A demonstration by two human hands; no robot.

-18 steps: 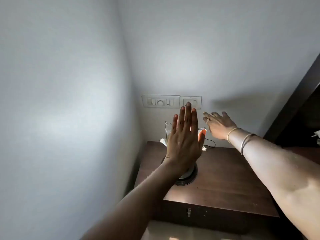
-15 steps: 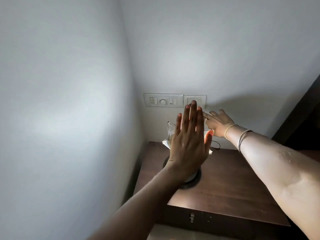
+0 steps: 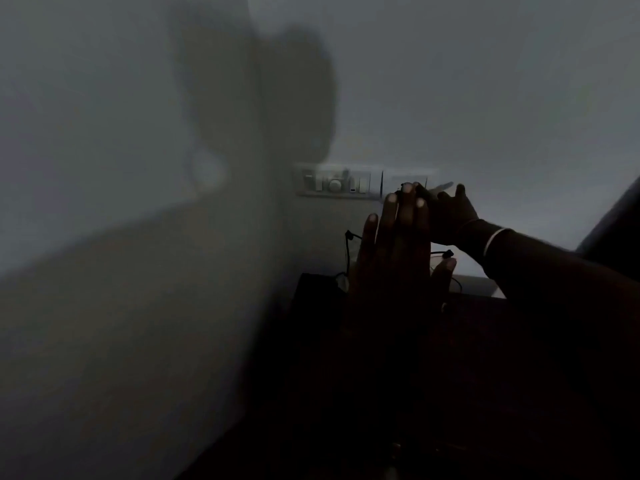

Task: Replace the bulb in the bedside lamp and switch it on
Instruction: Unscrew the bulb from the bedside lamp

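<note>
The scene was dim and blurred; the lamp (image 3: 349,251) gave no light and showed only as thin dark wire outlines behind the left hand (image 3: 394,271), at the far end of the dark bedside surface (image 3: 485,341) — its bulb could not be made out. The left hand stood upright with fingers straight and together, palm turned away, grasping nothing. The right hand (image 3: 446,213) reached from the right to the wall, fingers loosely spread against the small switch plate (image 3: 408,181); whether a fingertip pressed a switch could not be told, and it held no object. Bangles (image 3: 491,237) ringed that wrist. Just left of the small plate sat a wider switch panel (image 3: 334,184) with a round dial; a broad shadow lay across the left wall (image 3: 104,237).
</note>
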